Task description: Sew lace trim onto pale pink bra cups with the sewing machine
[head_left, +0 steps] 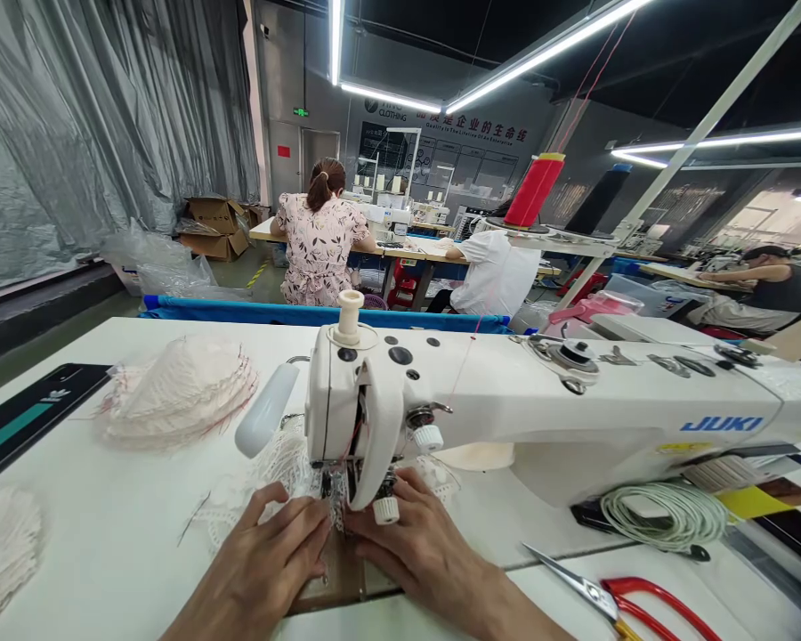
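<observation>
Fingers (300, 525) of left hand (260, 556) and right hand (433, 547) bent at lace (281, 463) beneath sewing machine (507, 392) head; whether pinching, cannot tell. Fabric stack (183, 392) near table's far left corner.

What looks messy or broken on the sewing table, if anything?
Nothing looks clearly broken or spilled. The messiest bit is the pile of white fabric left of the sewing machine: loose red threads poke out along its edge, making it look scruffy.
</observation>
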{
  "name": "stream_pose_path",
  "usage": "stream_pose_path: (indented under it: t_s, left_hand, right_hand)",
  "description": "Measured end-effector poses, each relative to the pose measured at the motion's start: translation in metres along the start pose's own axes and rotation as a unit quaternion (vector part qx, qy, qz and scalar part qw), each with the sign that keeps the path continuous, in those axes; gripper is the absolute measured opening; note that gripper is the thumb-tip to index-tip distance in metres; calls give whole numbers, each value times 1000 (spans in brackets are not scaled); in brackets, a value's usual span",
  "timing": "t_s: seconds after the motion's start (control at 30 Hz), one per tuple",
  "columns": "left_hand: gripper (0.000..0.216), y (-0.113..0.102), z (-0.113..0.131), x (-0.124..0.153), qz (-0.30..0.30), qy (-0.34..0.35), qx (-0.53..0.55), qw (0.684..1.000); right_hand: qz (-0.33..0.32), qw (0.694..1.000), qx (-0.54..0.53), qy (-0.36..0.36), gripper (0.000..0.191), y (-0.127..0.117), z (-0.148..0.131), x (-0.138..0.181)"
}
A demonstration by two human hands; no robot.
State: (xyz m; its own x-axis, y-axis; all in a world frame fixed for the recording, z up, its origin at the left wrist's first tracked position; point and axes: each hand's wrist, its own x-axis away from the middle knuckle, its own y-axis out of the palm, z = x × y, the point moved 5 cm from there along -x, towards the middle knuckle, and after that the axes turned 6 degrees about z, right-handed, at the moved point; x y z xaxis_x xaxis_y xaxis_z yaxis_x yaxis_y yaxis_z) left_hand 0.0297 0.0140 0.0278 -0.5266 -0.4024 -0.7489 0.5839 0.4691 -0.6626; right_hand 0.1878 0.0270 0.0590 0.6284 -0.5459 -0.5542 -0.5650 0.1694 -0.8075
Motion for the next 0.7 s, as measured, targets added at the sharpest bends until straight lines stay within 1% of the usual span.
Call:
stream_pose_path:
  t_s: [0.17,0.3,0.37,0.47,0.57,0.7]
  left_hand:
    - [21,2,1,5,-8,-26,14,1000]
    - [22,0,3,3,-7,-21,12,1000]
    - [24,-2,3,1,4,-14,5,1000]
    - [23,-3,3,-1,-10,-11,-15,1000]
    - [22,-4,4,-3,-42,-12,-23,999]
    - [22,-6,5,-5,-44,-11,-25,999]
  right_hand:
    - [7,1000,2,8,16,1,1,0]
    - [7,1000,-6,11,19,2,2,-1]
    - [8,1000,-4,13,20,1,3,-1]
    - [8,1000,1,10,21,1,2,-2]
    - [4,1000,16,8,17,1,2,-2]
    - [-1,1000,26,9,15,1,2,-3]
